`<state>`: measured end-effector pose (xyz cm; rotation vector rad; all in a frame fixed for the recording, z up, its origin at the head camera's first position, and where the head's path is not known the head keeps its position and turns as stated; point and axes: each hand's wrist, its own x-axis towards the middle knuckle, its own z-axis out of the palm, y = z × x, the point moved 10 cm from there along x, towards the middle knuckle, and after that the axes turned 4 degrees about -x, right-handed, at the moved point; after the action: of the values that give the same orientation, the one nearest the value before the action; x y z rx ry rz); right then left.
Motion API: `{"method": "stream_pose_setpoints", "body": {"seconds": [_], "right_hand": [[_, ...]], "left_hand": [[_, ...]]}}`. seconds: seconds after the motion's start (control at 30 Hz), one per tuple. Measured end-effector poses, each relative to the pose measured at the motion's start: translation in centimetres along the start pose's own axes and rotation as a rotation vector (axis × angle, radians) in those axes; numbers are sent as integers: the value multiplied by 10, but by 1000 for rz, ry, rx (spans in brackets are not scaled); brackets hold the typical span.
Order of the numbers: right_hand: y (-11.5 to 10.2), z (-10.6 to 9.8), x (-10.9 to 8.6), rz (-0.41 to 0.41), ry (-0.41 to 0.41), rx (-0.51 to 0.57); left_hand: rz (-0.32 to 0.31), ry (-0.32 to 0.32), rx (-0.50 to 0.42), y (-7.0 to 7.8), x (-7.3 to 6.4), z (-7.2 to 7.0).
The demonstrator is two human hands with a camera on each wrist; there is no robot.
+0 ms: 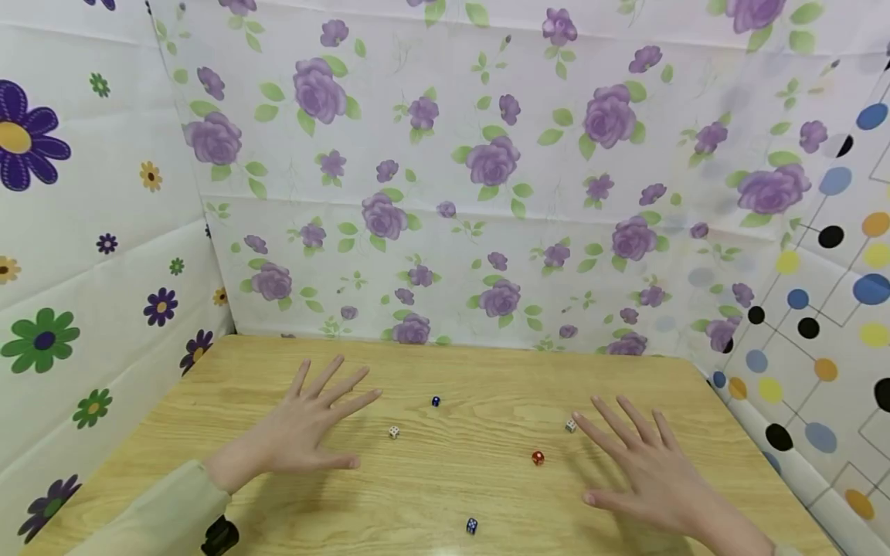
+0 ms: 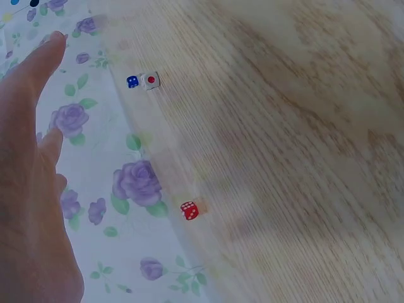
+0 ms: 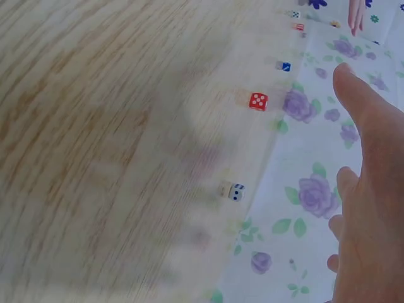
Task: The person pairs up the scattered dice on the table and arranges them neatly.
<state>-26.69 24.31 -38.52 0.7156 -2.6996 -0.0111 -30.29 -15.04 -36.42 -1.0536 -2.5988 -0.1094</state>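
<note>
My left hand (image 1: 302,425) hovers over the left part of the table, fingers spread and straight, holding nothing. A white die (image 1: 394,432) lies just right of its thumb and fingers, with a small blue die (image 1: 436,401) farther back. In the left wrist view a red die (image 2: 189,210) shows beyond this hand; the fingers mostly hide it from the head view. My right hand (image 1: 650,479) is likewise spread above the right side, holding nothing. Close to its index fingertip is another white die (image 1: 571,425), and a red die (image 1: 538,458) sits left of it.
Another blue die (image 1: 472,526) lies near the front middle of the wooden table (image 1: 417,486). Flowered cloth (image 1: 452,255) hangs behind the table, with patterned sheets at both sides. A black object (image 1: 219,535) shows below the left sleeve (image 1: 163,502).
</note>
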Motion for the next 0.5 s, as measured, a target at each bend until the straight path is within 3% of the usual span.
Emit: {"method": "stream_pose_setpoints", "body": {"seconds": [0.5], "right_hand": [[-6, -2, 5, -20, -7, 10]], "left_hand": [[-5, -20, -26, 0, 0, 0]]}}
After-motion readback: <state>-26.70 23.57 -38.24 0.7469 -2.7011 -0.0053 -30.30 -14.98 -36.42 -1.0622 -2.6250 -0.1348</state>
